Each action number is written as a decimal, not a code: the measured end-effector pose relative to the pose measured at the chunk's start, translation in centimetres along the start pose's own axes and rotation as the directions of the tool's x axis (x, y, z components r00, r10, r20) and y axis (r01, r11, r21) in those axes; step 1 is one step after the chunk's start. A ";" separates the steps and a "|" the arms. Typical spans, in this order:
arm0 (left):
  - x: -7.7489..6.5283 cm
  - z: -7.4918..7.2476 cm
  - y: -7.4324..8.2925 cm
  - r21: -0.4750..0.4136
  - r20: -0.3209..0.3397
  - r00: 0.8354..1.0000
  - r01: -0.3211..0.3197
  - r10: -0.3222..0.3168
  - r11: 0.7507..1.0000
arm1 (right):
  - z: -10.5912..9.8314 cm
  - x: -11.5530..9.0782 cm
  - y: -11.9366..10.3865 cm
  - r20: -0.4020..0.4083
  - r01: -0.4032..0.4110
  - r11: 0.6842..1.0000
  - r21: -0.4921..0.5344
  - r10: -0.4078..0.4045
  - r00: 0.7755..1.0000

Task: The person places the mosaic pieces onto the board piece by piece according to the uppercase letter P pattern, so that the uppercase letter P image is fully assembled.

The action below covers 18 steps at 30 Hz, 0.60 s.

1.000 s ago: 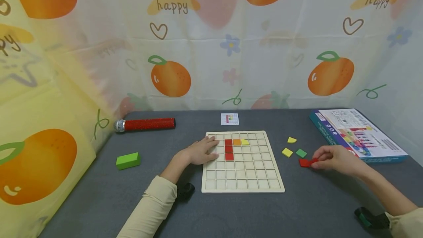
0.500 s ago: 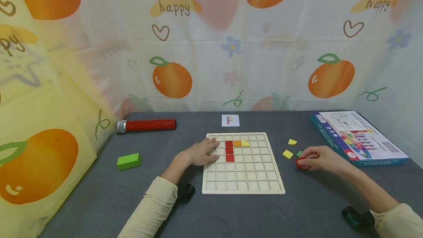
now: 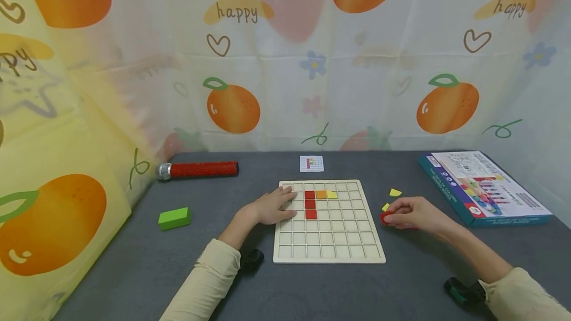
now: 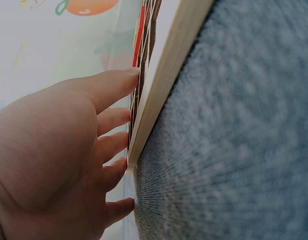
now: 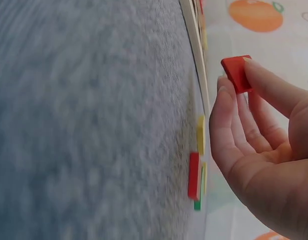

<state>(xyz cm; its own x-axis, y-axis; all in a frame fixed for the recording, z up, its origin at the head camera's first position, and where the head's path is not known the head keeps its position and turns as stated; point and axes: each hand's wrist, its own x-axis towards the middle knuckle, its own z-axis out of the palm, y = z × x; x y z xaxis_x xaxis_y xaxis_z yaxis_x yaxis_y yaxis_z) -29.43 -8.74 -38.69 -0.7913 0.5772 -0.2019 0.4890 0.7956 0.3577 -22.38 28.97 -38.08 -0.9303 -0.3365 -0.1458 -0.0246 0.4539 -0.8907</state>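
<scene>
Between thumb and fingers, my right hand [image 3: 412, 214] pinches a red square tile [image 5: 237, 73], raised off the table just right of the grid board [image 3: 330, 252]. My left hand [image 3: 272, 205] rests on the board's left edge with fingers spread. On the board, red tiles [image 3: 310, 204] form a short column, with an orange tile [image 3: 320, 194] and a yellow tile [image 3: 331, 194] beside the top one. Below the right hand in the right wrist view lie another red tile [image 5: 193, 176], a green tile [image 5: 197, 205] and a yellow tile [image 5: 201, 135]; the head view mostly hides these.
A yellow piece with a rounded side [image 3: 395, 192] lies right of the board. Farther right is a flat game box [image 3: 486, 187]. Behind the board sits a small pattern card [image 3: 311, 163]. A red microphone [image 3: 198, 169] and a green block [image 3: 174, 218] are at the left.
My right hand has picked up one red tile from beside another and carried it left toward the board. The left hand has stayed on the board's edge.
</scene>
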 end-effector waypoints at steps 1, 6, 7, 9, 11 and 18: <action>0.0 0.0 0.0 -0.001 0.000 1.000 0.000 0.000 1.000 | 0.2 0.1 -0.1 0.003 0.007 1.000 0.005 -0.007 1.000; 0.0 0.2 -0.2 0.001 -0.003 1.000 0.003 -0.003 1.000 | 1.0 0.7 -0.4 -0.003 0.014 1.000 -0.022 -0.014 1.000; 0.0 0.2 -0.2 0.000 -0.004 1.000 0.004 -0.004 1.000 | 1.1 0.8 -0.5 -0.001 0.019 0.999 -0.029 -0.019 1.000; 0.1 0.2 -0.2 0.000 -0.006 1.000 0.006 -0.006 1.000 | 1.3 1.0 -0.7 0.006 0.026 0.999 -0.038 -0.026 1.000; 0.1 0.2 -0.2 0.002 -0.002 1.000 0.008 -0.008 1.000 | 1.6 1.2 -0.8 0.017 0.040 0.999 -0.027 -0.040 0.999; 0.1 0.2 -0.2 0.008 0.011 1.000 0.012 -0.012 1.000 | 2.8 2.0 -1.4 0.037 0.064 0.995 0.070 -0.067 0.997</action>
<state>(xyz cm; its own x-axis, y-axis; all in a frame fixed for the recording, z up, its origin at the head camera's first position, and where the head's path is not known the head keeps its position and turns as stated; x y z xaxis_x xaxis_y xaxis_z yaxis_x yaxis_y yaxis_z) -29.55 -8.81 -38.98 -0.7930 0.5695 -0.2163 0.4823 0.8038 0.3482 -23.20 25.36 -38.32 -0.9124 -0.3966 -0.1015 -0.0587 0.3721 -0.9263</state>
